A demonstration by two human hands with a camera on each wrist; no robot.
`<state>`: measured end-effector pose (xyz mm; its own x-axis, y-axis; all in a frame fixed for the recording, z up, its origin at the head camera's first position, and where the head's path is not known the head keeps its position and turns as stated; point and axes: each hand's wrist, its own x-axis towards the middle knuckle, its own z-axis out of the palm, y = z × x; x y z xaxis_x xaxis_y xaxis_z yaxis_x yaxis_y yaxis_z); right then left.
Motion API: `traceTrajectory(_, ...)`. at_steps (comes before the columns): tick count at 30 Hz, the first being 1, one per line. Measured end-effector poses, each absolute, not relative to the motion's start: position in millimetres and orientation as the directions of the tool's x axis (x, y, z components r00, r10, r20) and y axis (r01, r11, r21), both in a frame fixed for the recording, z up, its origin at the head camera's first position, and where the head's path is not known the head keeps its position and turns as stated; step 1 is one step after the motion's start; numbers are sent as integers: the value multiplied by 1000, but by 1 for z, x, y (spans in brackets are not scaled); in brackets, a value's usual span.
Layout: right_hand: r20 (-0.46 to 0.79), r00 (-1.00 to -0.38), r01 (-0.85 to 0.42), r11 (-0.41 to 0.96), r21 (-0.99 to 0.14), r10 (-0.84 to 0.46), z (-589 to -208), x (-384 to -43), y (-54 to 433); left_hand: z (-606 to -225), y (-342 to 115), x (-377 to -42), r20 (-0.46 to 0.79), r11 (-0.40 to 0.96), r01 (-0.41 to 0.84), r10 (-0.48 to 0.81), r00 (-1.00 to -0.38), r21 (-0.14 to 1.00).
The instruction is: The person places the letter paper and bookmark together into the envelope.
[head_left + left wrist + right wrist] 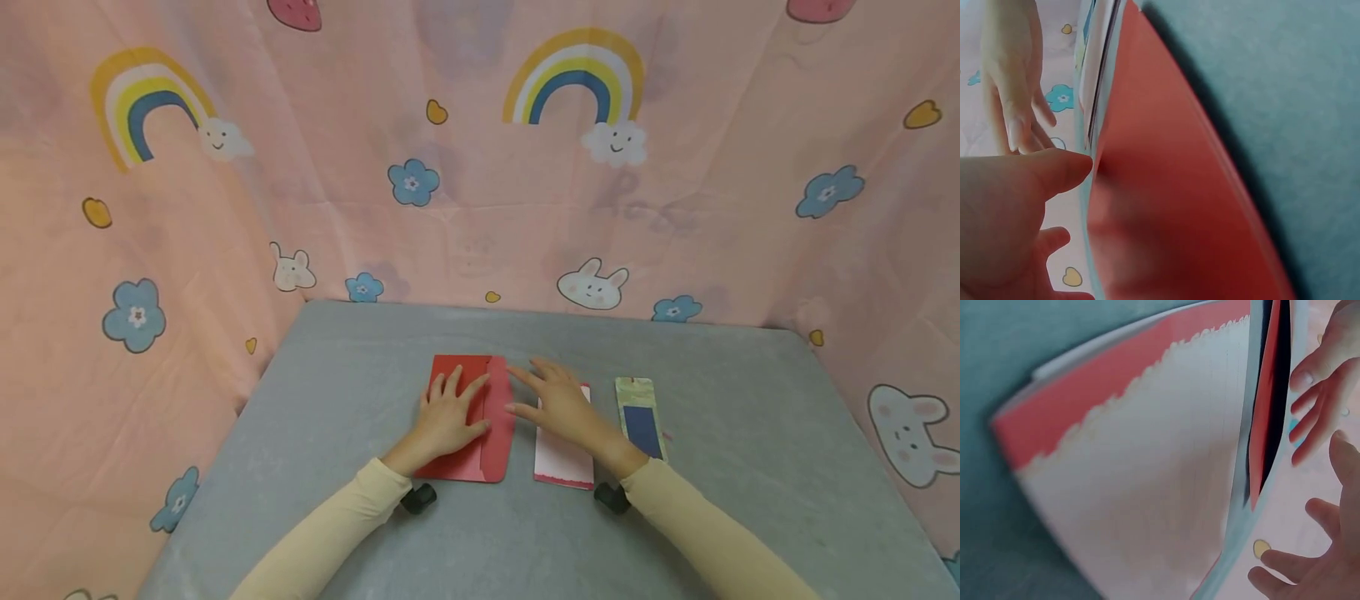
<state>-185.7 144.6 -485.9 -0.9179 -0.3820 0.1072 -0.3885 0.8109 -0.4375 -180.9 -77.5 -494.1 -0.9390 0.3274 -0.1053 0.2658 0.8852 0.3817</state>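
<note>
A red envelope lies on the grey table, its lighter red flap folded out toward the right. My left hand lies over the envelope with fingers spread, the thumb reaching to the flap. In the left wrist view, that thumb is at the edge of the red paper. Over a white card or pad with scalloped red ends, my right hand is held with its fingers extended toward the flap. The right wrist view has the white card close up, the right fingers apart and holding nothing.
Right of the white card lies a narrow green piece with a dark blue panel, partly behind my right wrist. Dark wrist-camera mounts hang under both wrists. A pink patterned curtain hangs along the table's back and sides.
</note>
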Motion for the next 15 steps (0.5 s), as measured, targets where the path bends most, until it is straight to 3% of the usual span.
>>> traceTrajectory(15,48,-925,-361,835,-415,-376,-497,-197,125,-498,-72,-180,-118,906,248,303,-945,342)
